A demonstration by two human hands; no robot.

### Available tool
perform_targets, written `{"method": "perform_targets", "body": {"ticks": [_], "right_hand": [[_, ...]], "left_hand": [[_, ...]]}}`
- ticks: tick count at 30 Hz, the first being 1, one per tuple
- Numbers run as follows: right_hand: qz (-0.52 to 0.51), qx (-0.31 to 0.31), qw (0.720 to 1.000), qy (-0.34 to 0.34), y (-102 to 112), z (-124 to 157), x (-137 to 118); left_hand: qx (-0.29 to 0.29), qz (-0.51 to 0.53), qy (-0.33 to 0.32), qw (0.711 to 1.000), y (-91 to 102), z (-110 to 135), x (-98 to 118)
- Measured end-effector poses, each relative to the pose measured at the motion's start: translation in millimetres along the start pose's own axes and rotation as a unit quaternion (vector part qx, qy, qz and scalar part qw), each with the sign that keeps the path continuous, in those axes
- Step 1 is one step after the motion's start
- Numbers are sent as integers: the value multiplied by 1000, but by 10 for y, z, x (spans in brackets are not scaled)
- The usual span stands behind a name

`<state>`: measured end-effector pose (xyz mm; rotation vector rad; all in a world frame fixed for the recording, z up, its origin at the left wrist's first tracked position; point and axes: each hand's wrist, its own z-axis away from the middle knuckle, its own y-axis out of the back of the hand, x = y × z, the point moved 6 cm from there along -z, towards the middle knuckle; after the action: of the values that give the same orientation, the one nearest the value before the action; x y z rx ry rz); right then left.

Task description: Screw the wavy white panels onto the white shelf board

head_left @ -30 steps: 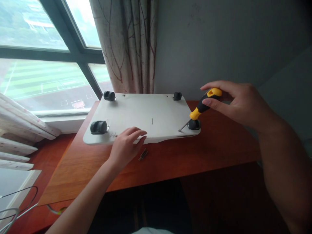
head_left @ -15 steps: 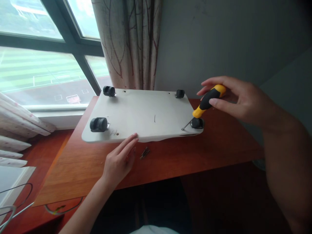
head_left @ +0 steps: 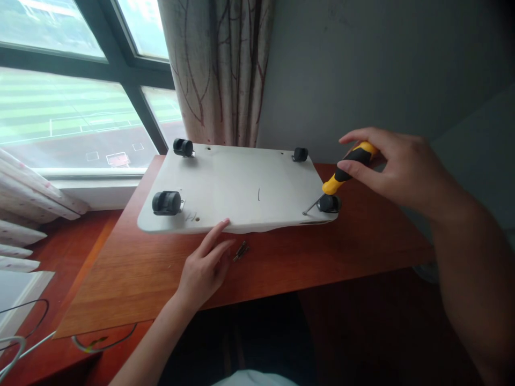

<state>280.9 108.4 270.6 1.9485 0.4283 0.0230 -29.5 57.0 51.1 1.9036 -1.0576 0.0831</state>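
Observation:
A yellow and black screwdriver (head_left: 350,167) is held in my right hand (head_left: 396,169), thumb and fingers on its handle. Its shaft slants down to the left, and the tip meets a screw (head_left: 304,213) near the front right corner of a white board (head_left: 237,182). Black caster wheels stand at the board's corners, such as the front right caster (head_left: 330,203) beside the shaft and the front left caster (head_left: 166,203). My left hand (head_left: 206,268) is open, one fingertip on the board's front edge. Several screws (head_left: 241,250) lie on the table just right of it.
The white board rests on a reddish-brown wooden table (head_left: 132,284). Behind it are a patterned curtain (head_left: 219,69) and a grey wall (head_left: 341,69). A window (head_left: 80,118) is at the left. Cables (head_left: 108,343) hang near the table's left front corner.
My right hand's fingers have shifted on the screwdriver handle, while the tip stays at the same screw. My left hand's fingers have spread, with the lower ones off the board's edge. The view moved slightly.

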Motion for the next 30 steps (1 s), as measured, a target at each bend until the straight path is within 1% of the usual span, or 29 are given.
{"method": "perform_targets", "body": {"ticks": [2, 3, 4, 7, 9, 13, 15, 16, 18, 20, 21, 22, 24, 26, 28, 30], "right_hand": [[36, 28, 999, -10, 11, -2, 2], [37, 30, 999, -14, 12, -1, 1], [26, 23, 999, -13, 8, 1, -4], [-45, -38, 998, 10, -23, 15, -47], [-57, -47, 997, 19, -26, 21, -65], [47, 33, 998, -7, 1, 12, -23], [64, 41, 997, -23, 0, 13, 10], [48, 30, 998, -24, -3, 15, 18], [-14, -16, 1000, -6, -20, 26, 10], [-83, -64, 994, 13, -40, 45, -13], [-91, -70, 993, 13, -43, 51, -12], [-73, -58, 996, 6, -37, 51, 1], [5, -7, 1000, -11, -19, 41, 34], [69, 35, 997, -17, -14, 29, 50], [68, 39, 997, -14, -25, 17, 54], [16, 4, 1000, 9, -46, 11, 25]], "left_hand": [[-3, 7, 8, 1000, -14, 10, 3], [-5, 11, 13, 1000, -21, 14, 4], [-7, 13, 17, 1000, -27, 17, 5], [-7, 13, 23, 1000, -39, 25, 7], [-4, 10, 24, 1000, -43, 30, 9], [-3, 9, 23, 1000, -43, 34, 20], [-3, 9, 21, 1000, -39, 29, 29], [-3, 9, 21, 1000, -37, 26, 31], [-3, 10, 19, 1000, -37, 23, 33], [-2, 14, 17, 1000, -39, 25, 28], [-1, 17, 18, 1000, -41, 26, 26], [0, 20, 19, 1000, -42, 28, 24], [1, 22, 22, 1000, -42, 27, 26], [1, 23, 21, 1000, -37, 20, 38], [2, 21, 19, 1000, -29, 11, 54], [2, 19, 16, 1000, -22, 6, 65]]}}
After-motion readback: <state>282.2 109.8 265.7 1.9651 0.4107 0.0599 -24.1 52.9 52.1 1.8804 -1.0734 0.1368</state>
